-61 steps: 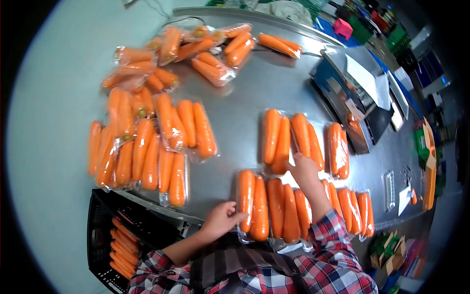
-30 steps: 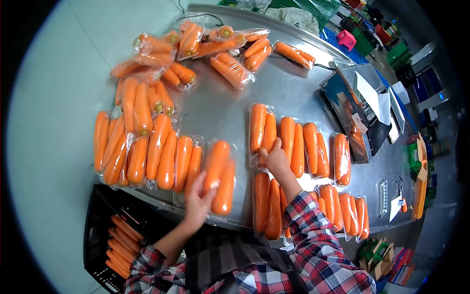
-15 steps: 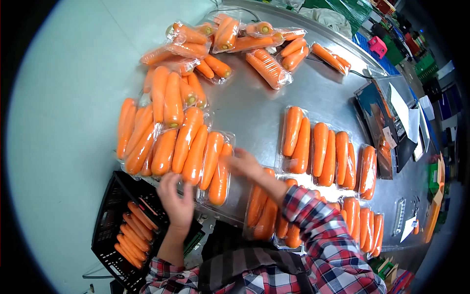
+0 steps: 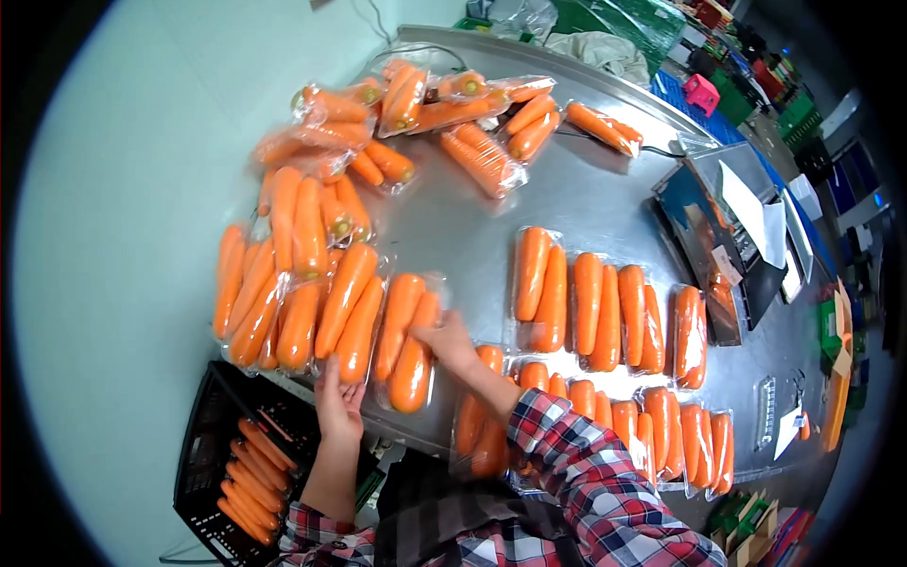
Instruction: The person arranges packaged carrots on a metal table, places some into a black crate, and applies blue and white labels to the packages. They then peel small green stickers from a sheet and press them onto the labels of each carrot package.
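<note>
My right hand (image 4: 448, 342) reaches left across the steel table (image 4: 453, 236), fingers curled on the right edge of a clear pack of two carrots (image 4: 406, 342). That pack lies at the right end of a row of carrot packs (image 4: 293, 293). My left hand (image 4: 338, 402) is at the table's front edge, fingers apart and pointing up. Its fingertips touch the near end of the neighbouring carrot pack (image 4: 348, 317). It holds nothing.
Two neat rows of sealed carrot packs lie to the right, a back row (image 4: 605, 302) and a front row (image 4: 661, 425). More loose packs (image 4: 453, 113) are heaped at the far side. A black crate (image 4: 203, 416) holding carrots stands below the table's left. A weighing machine (image 4: 718, 236) sits at right.
My left hand carried a two-carrot pack leftward and set it down beside the left row. My right hand left the right-hand packs and came over to this pack. The view swung left.
</note>
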### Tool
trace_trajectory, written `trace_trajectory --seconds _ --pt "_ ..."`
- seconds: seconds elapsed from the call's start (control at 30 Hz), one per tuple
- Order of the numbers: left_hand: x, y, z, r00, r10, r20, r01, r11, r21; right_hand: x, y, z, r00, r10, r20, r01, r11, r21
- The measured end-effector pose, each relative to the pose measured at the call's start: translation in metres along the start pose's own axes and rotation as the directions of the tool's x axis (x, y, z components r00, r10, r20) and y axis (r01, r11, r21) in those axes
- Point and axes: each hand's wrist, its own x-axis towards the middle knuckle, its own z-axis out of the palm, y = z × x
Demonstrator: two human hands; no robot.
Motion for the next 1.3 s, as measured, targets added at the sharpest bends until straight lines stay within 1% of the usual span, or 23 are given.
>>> trace_trajectory --seconds 0.07,0.13,0.2,0.27,0.33,0.37,0.47,0.5,0.53,0.63,0.67,0.7,0.73,0.8,0.87,0.93,0.97,1.03,1.07,1.1,1.2,1.27,1.3 --pt "0.011 -0.006 0.006 0.993 -0.001 -0.116 0.018 0.989 0.146 -0.017 -0.031 -0.032 0.994 0.046 -0.103 -0.031 0.989 0.144" --pt "0.011 -0.006 0.006 0.991 -0.017 -0.133 0.036 0.989 0.142 -0.012 -0.048 -0.081 0.995 0.035 -0.094 -0.009 0.964 0.266" --pt "0.001 0.000 0.010 0.994 0.010 -0.113 0.010 0.985 0.175 0.005 -0.057 -0.144 0.993 -0.101 -0.066 0.118 0.929 0.352" --pt "0.014 -0.020 0.000 0.953 0.303 -0.026 -0.258 0.850 0.459 0.013 -0.091 -0.198 0.963 -0.176 -0.205 0.225 0.942 0.249" --pt "-0.003 -0.016 0.013 0.682 0.645 0.344 -0.587 0.203 0.784 0.044 -0.106 -0.257 0.940 -0.189 -0.283 0.254 0.943 0.216" --pt "-0.003 -0.013 0.019 0.569 0.679 0.464 -0.632 0.001 0.775 0.060 -0.115 -0.282 0.941 -0.192 -0.278 0.255 0.944 0.211" --pt "0.015 -0.012 0.046 0.509 0.551 0.662 -0.585 -0.343 0.735 0.109 -0.116 -0.321 0.871 -0.100 -0.481 0.272 0.914 0.302" --pt "0.016 -0.007 0.059 0.660 0.457 0.596 -0.460 -0.381 0.802 0.132 -0.106 -0.333 0.856 -0.120 -0.503 0.319 0.887 0.332" --pt "0.023 -0.007 0.067 0.686 0.436 0.582 -0.444 -0.382 0.810 0.157 -0.094 -0.343 0.839 -0.138 -0.526 0.367 0.858 0.360" --pt "0.040 -0.013 0.081 0.807 0.332 0.489 -0.400 -0.302 0.865 0.190 -0.085 -0.356 0.830 -0.027 -0.557 0.159 0.969 0.189" --pt "0.036 -0.017 0.084 0.801 0.316 0.508 -0.395 -0.357 0.846 0.200 -0.079 -0.359 0.810 -0.180 -0.559 0.192 0.981 -0.039" --pt "0.021 -0.021 0.094 0.797 0.291 0.529 -0.394 -0.413 0.821 0.185 -0.094 -0.342 0.663 -0.396 -0.635 0.039 0.866 -0.499" --pt "0.012 -0.025 0.099 0.792 0.261 0.552 -0.397 -0.469 0.789 0.163 -0.116 -0.314 0.536 -0.625 -0.568 -0.205 0.556 -0.806" --pt "0.014 -0.031 0.099 0.844 0.210 0.493 -0.373 -0.431 0.822 0.160 -0.133 -0.285 0.469 -0.826 -0.312 0.218 0.451 -0.866" --pt "0.012 -0.031 0.096 0.841 0.210 0.498 -0.376 -0.435 0.818 0.191 -0.129 -0.246 0.449 -0.892 0.059 0.473 0.181 -0.862" --pt "0.014 -0.035 0.089 0.790 0.257 0.556 -0.412 -0.450 0.793 0.166 -0.151 -0.167 0.588 -0.792 0.165 0.327 0.046 -0.944" --pt "0.015 -0.034 0.083 0.768 0.279 0.577 -0.420 -0.461 0.782 0.172 -0.148 -0.146 0.688 -0.715 0.128 0.217 0.035 -0.976" --pt "0.015 -0.021 0.075 0.746 0.261 0.612 -0.553 -0.270 0.788 0.190 -0.143 -0.116 0.843 -0.538 0.016 -0.005 -0.037 -0.999" --pt "0.013 -0.012 0.071 0.735 0.249 0.631 -0.610 -0.164 0.775 0.191 -0.146 -0.109 0.864 -0.503 0.001 -0.026 -0.047 -0.999" --pt "0.012 -0.001 0.065 0.784 0.196 0.589 -0.618 0.143 0.773 0.190 -0.149 -0.105 0.884 -0.468 -0.015 -0.050 -0.062 -0.997" --pt "-0.024 0.015 0.041 0.745 0.090 0.661 -0.666 0.143 0.732 0.193 -0.154 -0.108 0.893 -0.449 0.016 0.004 -0.028 -1.000" --pt "-0.070 -0.002 0.029 0.793 0.043 0.607 -0.585 -0.224 0.780 0.197 -0.151 -0.111 0.880 -0.473 0.048 0.075 0.039 -0.996" --pt "-0.083 -0.017 0.020 0.758 0.063 0.649 -0.612 -0.277 0.741 0.191 -0.158 -0.109 0.894 -0.447 0.043 0.082 0.069 -0.994"
